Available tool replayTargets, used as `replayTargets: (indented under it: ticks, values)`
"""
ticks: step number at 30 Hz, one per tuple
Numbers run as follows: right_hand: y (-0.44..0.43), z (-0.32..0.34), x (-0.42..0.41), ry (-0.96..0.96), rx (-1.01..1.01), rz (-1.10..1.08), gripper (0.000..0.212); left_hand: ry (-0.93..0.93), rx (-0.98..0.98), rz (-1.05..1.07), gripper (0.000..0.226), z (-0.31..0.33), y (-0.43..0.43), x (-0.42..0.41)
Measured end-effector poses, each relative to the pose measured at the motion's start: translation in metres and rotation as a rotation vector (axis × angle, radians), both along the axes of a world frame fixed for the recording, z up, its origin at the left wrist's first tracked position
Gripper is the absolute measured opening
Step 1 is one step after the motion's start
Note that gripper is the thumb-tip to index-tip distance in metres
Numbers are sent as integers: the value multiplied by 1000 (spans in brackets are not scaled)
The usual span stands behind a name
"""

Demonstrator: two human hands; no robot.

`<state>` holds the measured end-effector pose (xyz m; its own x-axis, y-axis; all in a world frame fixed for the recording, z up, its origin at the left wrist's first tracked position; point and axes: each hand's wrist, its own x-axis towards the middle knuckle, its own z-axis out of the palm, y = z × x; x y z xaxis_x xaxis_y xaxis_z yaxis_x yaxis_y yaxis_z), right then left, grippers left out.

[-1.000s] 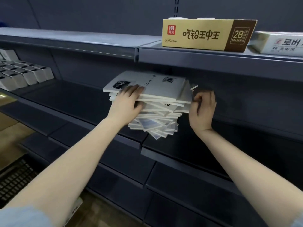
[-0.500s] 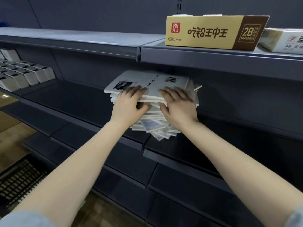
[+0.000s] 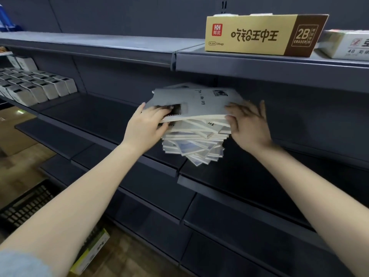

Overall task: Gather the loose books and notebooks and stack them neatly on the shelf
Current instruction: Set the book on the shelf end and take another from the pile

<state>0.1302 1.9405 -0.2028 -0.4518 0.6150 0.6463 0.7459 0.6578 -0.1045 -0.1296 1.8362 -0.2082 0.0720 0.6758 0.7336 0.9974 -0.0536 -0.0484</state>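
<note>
dark metal shelving (image 3: 99,116) seen in tiers, dark blue-grey back panel (image 3: 119,15) behind, yellow-brown eraser carton (image 3: 249,37) and white box (image 3: 347,47) set on upper shelf (image 3: 99,45), small white boxes (image 3: 36,84) rowed at left, wood-look floor (image 3: 20,156), black crate (image 3: 24,206) and green-yellow box (image 3: 89,254) left on it

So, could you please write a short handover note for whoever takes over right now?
Left hand: holds the top book at its near left corner, fingers on the cover.
Right hand: blurred, fingers spread against that book's right side.
Books: one stack on the middle shelf, fanned at mixed angles, the lowest poking over the front lip.
Done: books are on the shelf in one pile.
Left: square the stack.
</note>
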Motion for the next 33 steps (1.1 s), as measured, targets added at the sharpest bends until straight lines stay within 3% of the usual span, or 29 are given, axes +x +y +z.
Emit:
replayTargets:
  ticks: [4, 8, 12, 16, 22, 25, 29, 33]
  values:
    - [-5, -4, 0, 29, -56, -87, 49, -9, 154, -113, 22, 5, 0, 27]
    - [-26, -4, -12, 94, -1, 146, 61, -37, 221, -221, 29, 10, 7, 58]
    - [-36, -6, -17, 51, 86, 248, 48, -89, 100, -289, 41, 11, 13, 79]
    - [-24, -9, -3, 128, 102, 291, 40, 15, -77, -253, 46, 16, 15, 75]
    - [-16, -13, 32, 139, 9, 196, 47, -17, -195, -177, 49, 23, 22, 70]
    - [-19, -8, 49, 110, -123, 157, 57, 74, -76, -197, 39, 21, 27, 85]
    - [-21, -1, 76, 21, -353, 288, 65, 105, 24, -157, 37, 25, 27, 105]
    - [-25, -6, 90, -114, -341, 199, 73, 75, -35, -190, 47, 23, 26, 132]
